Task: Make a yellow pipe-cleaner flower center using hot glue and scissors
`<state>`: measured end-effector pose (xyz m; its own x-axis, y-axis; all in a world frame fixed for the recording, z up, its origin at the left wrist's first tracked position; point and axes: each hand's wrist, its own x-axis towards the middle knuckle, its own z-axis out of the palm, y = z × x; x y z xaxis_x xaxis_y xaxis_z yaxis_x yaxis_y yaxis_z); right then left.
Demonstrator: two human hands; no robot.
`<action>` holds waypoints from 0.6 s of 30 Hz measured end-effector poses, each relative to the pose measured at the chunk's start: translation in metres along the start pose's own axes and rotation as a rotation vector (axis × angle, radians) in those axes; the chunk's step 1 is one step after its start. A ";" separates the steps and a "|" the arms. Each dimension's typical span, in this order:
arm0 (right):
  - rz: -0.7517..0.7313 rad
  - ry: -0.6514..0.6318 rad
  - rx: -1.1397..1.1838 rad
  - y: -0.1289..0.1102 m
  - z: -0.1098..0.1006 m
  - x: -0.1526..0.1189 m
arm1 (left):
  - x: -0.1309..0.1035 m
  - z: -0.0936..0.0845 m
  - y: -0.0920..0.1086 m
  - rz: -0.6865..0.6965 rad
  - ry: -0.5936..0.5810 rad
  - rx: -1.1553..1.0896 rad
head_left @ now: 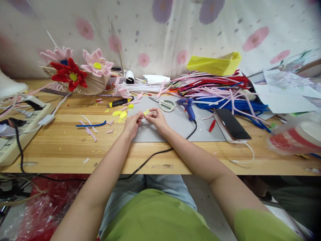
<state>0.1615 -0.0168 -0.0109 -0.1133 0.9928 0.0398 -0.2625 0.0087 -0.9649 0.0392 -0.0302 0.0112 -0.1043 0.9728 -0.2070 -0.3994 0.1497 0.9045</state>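
Note:
Over the left part of a grey mat (155,135), my left hand (134,124) and my right hand (157,120) meet at the fingertips. Between them is a small yellow piece (146,112), pinched by both. Something thin and white shows just under the fingers, too small to make out. Yellow scraps (121,114) lie left of my hands. Scissors (167,105) with pale handles rest behind my right hand, and a blue glue gun (187,107) stands to their right. A black-and-yellow cutter (121,101) lies behind the scraps.
Fluffy flowers (72,76) stand at the back left, a power strip (27,134) at far left. Coloured stems (213,87) are piled at the back right. A phone (232,124) and a plastic cup (298,134) are to the right. A black cord (155,154) crosses the table's front.

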 end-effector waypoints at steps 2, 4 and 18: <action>0.003 -0.011 0.002 -0.001 0.000 -0.001 | 0.002 -0.002 -0.003 0.020 -0.001 0.038; 0.019 -0.033 -0.007 -0.002 0.000 -0.001 | 0.004 -0.004 -0.006 0.048 0.004 0.095; -0.069 0.103 -0.043 -0.007 -0.002 0.000 | 0.004 -0.002 -0.012 0.165 0.115 0.365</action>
<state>0.1656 -0.0169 -0.0048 0.0030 0.9966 0.0818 -0.2248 0.0804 -0.9711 0.0418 -0.0285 -0.0016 -0.2489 0.9661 -0.0693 -0.0216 0.0660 0.9976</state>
